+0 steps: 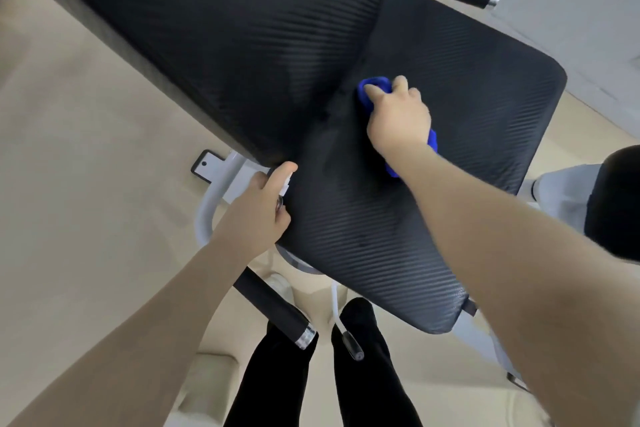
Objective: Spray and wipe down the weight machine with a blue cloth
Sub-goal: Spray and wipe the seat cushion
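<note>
Right hand (398,114) presses the bunched blue cloth (375,85) onto the seat pad (467,87), fingers (374,91) curled over it; left hand (258,210) grips a spray bottle (284,189) at the pad's left edge.

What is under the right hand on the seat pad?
A bunched blue cloth lies under the right hand, pressed on the seat pad. Its middle is covered by the hand.

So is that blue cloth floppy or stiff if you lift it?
Probably floppy: the blue cloth bunches into soft folds under the right hand. Likely light too, since it crumples small. It should slide easily over the smooth-looking seat pad.
</note>
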Demonstrator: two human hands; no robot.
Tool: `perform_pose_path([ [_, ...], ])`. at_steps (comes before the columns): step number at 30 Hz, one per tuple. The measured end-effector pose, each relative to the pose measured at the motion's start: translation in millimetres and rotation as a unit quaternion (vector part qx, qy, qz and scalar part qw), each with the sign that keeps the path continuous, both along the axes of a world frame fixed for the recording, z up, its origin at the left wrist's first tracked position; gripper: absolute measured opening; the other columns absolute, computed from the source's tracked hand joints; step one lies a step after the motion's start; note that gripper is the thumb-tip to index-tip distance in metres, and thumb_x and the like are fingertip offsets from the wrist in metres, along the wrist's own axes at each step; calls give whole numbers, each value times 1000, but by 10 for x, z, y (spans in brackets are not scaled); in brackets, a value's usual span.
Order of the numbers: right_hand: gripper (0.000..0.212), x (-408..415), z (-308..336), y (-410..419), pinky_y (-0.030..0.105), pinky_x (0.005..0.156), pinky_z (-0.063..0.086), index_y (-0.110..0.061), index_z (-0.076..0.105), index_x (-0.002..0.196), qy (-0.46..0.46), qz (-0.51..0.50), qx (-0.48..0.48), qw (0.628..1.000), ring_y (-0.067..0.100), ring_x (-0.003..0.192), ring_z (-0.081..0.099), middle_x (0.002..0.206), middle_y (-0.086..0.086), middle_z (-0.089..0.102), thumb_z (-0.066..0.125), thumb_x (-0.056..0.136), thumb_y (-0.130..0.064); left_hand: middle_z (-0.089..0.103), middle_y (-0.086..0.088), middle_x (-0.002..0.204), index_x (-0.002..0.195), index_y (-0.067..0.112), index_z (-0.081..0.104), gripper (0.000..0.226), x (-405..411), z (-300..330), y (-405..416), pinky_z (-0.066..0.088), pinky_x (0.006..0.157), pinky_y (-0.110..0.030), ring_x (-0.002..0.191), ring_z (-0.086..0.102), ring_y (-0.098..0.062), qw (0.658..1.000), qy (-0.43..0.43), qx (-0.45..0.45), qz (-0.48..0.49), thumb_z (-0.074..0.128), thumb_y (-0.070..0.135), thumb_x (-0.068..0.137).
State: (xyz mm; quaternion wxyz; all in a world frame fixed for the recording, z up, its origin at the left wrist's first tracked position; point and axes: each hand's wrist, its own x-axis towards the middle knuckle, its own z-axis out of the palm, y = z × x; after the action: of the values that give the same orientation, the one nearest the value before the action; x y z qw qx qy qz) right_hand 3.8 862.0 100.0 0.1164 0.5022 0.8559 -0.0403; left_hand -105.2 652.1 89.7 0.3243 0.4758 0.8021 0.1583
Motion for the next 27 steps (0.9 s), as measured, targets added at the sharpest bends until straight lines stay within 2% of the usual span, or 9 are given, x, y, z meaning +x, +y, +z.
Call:
perform_pose_path([
  [2,41,-104,0,-283,39,70,37,-20,48,126,10,24,-3,1000,36,101,47,123,16,42,43,87,-10,42,-2,93,141,23,33,58,1,-22,-9,29,49,-15,54,42,-13,1000,-4,13,2,49,7,87],
  [5,47,8,30,-767,35,68,35,-24,39,137,12,182,-76,980,31,100,47,124,13,41,44,91,-17,43,-4,95,142,24,31,60,7,-24,-16,30,52,-17,56,41,-11,1000,-19,15,3,49,8,88],
  [8,49,66,115,-553,34,71,36,-31,34,141,-19,268,-114,957,29,106,47,127,10,39,43,94,-22,39,0,95,142,26,28,59,1,7,-17,33,55,-20,58,44,-11,1000,-29,6,7,47,9,89],
  [12,44,-158,28,-158,37,71,39,-26,44,133,8,57,-49,997,33,106,47,124,13,42,46,90,-15,43,-1,95,142,25,28,57,-8,-11,-9,40,56,-24,61,50,-18,1000,-28,6,10,45,9,90],
  [14,43,-245,-34,-349,37,68,35,-23,46,131,20,36,-30,999,34,102,48,121,13,42,45,89,-13,43,-3,98,144,24,26,59,10,-13,-27,47,63,-34,66,55,-25,999,-37,6,12,46,8,91],
  [18,48,-62,-17,-1045,36,66,33,-24,44,134,33,178,-80,980,33,94,50,113,13,46,49,86,-16,47,-13,102,145,19,26,61,51,20,-103,48,71,-47,71,56,-33,997,-65,26,38,48,4,91],
  [22,51,104,119,-1116,38,80,39,-31,36,139,-7,342,-151,928,30,101,48,120,10,42,45,91,-20,49,-14,99,144,17,27,57,58,72,-170,48,76,-42,72,54,-27,992,-106,35,65,47,5,93],
  [24,46,47,157,-735,39,81,40,-34,39,136,-28,306,-101,946,32,104,47,119,10,43,43,92,-21,46,-6,89,144,19,26,56,46,85,-198,45,76,-34,69,50,-22,989,-124,36,73,47,6,94],
  [27,45,9,134,-297,41,79,40,-30,43,135,-19,109,-41,993,36,105,47,121,14,43,44,92,-18,39,2,82,143,22,27,54,21,36,-214,45,70,-30,61,45,-14,989,-120,39,78,47,10,94],
])
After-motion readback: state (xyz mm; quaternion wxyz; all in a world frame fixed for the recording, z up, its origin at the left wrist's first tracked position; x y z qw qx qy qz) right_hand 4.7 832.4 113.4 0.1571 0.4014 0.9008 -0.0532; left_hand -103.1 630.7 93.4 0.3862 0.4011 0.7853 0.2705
